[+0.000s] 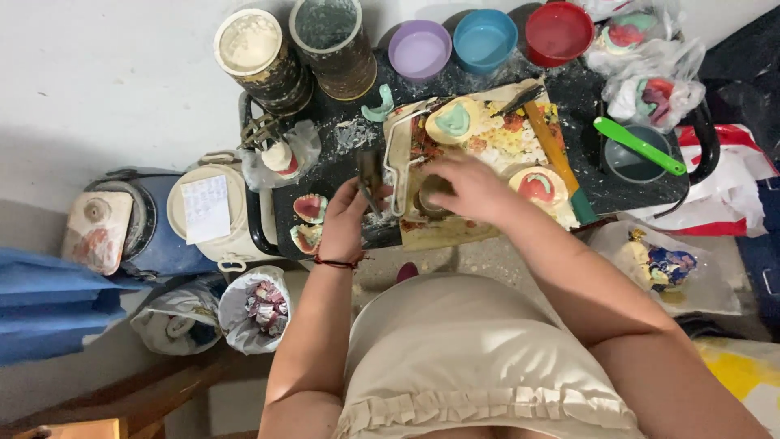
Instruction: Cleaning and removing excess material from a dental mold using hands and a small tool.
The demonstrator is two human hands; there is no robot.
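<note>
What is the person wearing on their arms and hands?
Both arms are bare, with no sleeves reaching them and no gloves on the left hand or the right hand. The one thing worn is a thin dark red cord bracelet round the left wrist. No rings or watch show.

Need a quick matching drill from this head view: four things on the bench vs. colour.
Things:
1. spatula
2. middle bowl of the three at the back
3. wrist band on the left hand
4. folded cloth at far left

Colours:
A. red
B. dark blue
C. light blue
D. green

Pairs: 1-D, 2-C, 3-A, 4-B
</note>
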